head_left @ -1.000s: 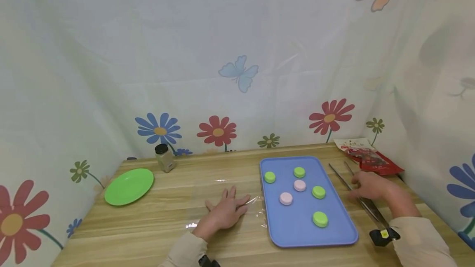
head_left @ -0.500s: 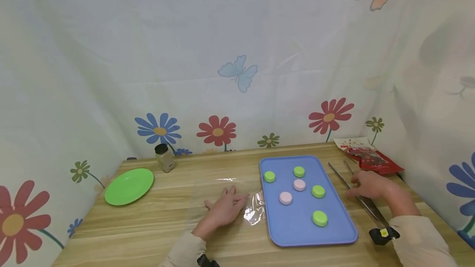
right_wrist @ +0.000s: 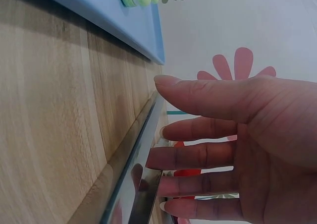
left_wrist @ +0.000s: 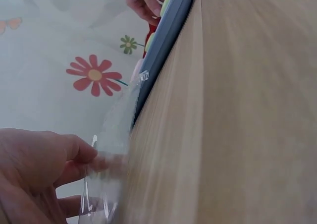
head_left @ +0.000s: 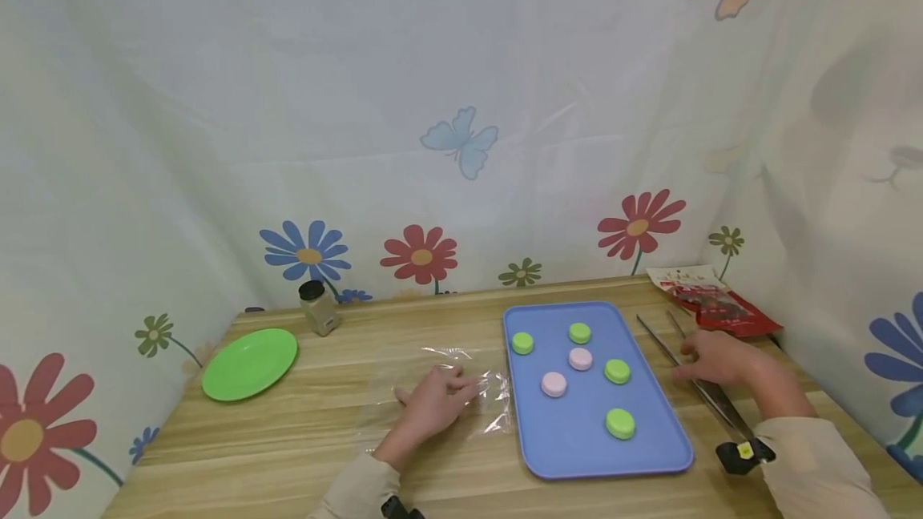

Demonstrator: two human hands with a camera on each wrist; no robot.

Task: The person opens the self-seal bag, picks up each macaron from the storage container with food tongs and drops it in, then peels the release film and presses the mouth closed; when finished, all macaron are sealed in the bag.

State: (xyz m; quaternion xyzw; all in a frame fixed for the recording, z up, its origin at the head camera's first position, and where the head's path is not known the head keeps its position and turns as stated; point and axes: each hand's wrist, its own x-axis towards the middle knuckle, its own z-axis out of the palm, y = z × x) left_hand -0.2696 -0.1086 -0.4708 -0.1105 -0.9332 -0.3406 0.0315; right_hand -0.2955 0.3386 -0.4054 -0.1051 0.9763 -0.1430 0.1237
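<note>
A clear plastic bag (head_left: 490, 403) lies on the wooden table left of the blue tray (head_left: 534, 447). Its film stands raised and wrinkled in the left wrist view. My left hand (head_left: 430, 407) has its fingers bent at the bag, pinching the film between thumb and a finger seen through it. Right of the tray lie metal tongs (head_left: 656, 336), arms spread. My right hand (head_left: 721, 360) hovers over the tongs, fingers straight and spread, gripping nothing. In the right wrist view its fingertips are close beside the metal; whether they touch, I cannot tell.
Several green macarons (head_left: 620, 424) and two pink macarons (head_left: 554, 384) sit on the tray. A red and white food packet (head_left: 714, 303) is at the back right. A green plate (head_left: 249, 364) and a black-capped jar (head_left: 319, 308) stand at the left. Patterned curtains border the table.
My left hand's spread fingers have drawn together and bent, and the film beneath them has wrinkled and lifted. The right hand stays over the tongs.
</note>
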